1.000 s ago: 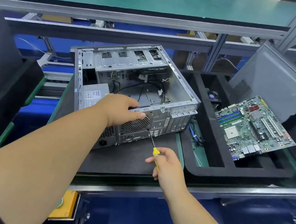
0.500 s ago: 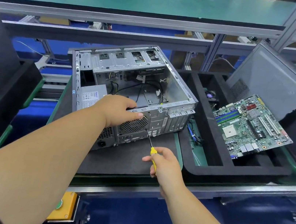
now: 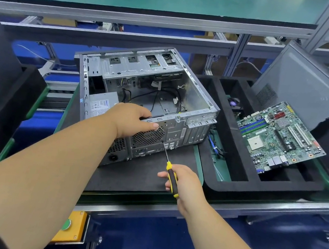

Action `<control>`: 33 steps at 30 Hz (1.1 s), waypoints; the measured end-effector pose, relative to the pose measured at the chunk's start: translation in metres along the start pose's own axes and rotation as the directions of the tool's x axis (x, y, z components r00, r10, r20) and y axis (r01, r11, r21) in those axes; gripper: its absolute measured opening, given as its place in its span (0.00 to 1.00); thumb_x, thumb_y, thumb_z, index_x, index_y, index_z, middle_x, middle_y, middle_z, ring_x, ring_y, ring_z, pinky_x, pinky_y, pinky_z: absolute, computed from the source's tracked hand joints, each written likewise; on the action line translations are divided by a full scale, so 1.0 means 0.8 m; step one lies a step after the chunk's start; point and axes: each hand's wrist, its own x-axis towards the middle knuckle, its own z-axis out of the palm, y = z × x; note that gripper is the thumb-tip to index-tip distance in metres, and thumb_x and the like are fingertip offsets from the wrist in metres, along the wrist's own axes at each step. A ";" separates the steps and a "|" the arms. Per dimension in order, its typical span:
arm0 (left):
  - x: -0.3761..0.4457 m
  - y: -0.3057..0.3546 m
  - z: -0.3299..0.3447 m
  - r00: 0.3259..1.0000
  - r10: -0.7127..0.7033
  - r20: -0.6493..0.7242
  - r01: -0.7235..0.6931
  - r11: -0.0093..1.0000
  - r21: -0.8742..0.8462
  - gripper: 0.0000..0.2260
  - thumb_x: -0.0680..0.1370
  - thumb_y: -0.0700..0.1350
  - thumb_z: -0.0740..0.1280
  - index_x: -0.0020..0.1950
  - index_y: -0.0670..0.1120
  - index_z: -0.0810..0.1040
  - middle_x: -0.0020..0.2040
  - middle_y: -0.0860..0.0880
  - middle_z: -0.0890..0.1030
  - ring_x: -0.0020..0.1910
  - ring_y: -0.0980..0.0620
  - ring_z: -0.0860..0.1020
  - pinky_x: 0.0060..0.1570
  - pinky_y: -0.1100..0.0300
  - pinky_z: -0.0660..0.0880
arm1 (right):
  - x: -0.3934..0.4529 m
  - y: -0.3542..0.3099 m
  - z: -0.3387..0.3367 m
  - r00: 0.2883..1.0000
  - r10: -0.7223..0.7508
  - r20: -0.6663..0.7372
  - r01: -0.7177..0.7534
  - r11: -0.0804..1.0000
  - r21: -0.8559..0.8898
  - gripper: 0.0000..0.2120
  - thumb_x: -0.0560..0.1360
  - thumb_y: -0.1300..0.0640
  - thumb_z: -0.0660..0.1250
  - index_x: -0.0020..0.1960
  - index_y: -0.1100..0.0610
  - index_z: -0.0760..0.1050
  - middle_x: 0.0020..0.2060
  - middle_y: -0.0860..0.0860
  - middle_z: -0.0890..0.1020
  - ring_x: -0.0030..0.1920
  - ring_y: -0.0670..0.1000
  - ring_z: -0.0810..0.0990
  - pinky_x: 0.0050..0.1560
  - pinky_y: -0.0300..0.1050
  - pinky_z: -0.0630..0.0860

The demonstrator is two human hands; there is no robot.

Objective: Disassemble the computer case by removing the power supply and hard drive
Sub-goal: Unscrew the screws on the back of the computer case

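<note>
An open metal computer case (image 3: pixel 197 99) lies on its side on a black mat, its rear panel facing me. The grey power supply (image 3: pixel 102 104) with a white label sits in its near left corner. Loose black cables cross the case floor. My left hand (image 3: pixel 132 119) grips the top edge of the rear panel, thumb over the round fan grille (image 3: pixel 151 137). My right hand (image 3: pixel 182 182) holds a yellow and black screwdriver (image 3: pixel 170 174) whose tip touches the rear panel just right of the grille. The hard drive cannot be made out.
A black foam tray (image 3: pixel 235 186) to the right holds a green motherboard (image 3: pixel 279 137), a small fan and blue cables. A grey side panel (image 3: pixel 306 85) leans behind it. Black foam blocks (image 3: pixel 0 87) stand at the left. An orange button box (image 3: pixel 71 227) hangs under the bench edge.
Both hands stay in the same grip; the screwdriver tip remains at the rear panel. The view has shifted slightly.
</note>
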 end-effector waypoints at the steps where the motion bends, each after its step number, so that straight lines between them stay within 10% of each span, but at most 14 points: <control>1: 0.000 0.000 -0.001 1.000 0.001 0.000 -0.001 1.000 0.002 0.14 0.78 0.64 0.61 0.49 0.56 0.78 0.42 0.54 0.79 0.46 0.49 0.76 0.47 0.57 0.71 | 0.000 -0.003 0.000 1.000 0.028 0.000 -0.028 1.000 0.001 0.08 0.81 0.55 0.60 0.49 0.53 0.76 0.38 0.50 0.87 0.32 0.47 0.74 0.40 0.42 0.75; 20: 0.000 0.001 0.001 1.000 0.013 -0.020 -0.012 1.000 0.013 0.12 0.78 0.64 0.61 0.48 0.57 0.76 0.40 0.56 0.78 0.43 0.52 0.76 0.43 0.58 0.69 | 0.011 0.011 -0.016 0.956 -0.268 -0.120 0.232 0.940 -0.251 0.02 0.79 0.52 0.65 0.48 0.47 0.76 0.40 0.48 0.80 0.28 0.43 0.73 0.32 0.38 0.74; 24: -0.001 0.000 0.000 1.000 -0.017 -0.013 0.017 1.000 -0.021 0.15 0.77 0.65 0.61 0.54 0.57 0.78 0.46 0.55 0.80 0.48 0.50 0.77 0.53 0.54 0.74 | 0.008 0.014 -0.026 0.936 -0.333 -0.113 0.264 0.879 -0.396 0.06 0.76 0.54 0.69 0.47 0.43 0.75 0.41 0.44 0.78 0.38 0.47 0.79 0.45 0.49 0.81; 33: -0.001 -0.002 0.004 0.999 -0.045 -0.018 0.045 0.999 -0.005 0.20 0.77 0.67 0.60 0.57 0.56 0.79 0.48 0.55 0.81 0.49 0.50 0.77 0.51 0.55 0.74 | 0.009 0.018 -0.034 0.975 -0.207 -0.083 0.190 0.965 -0.179 0.10 0.80 0.61 0.63 0.55 0.48 0.77 0.48 0.48 0.81 0.45 0.46 0.83 0.43 0.41 0.74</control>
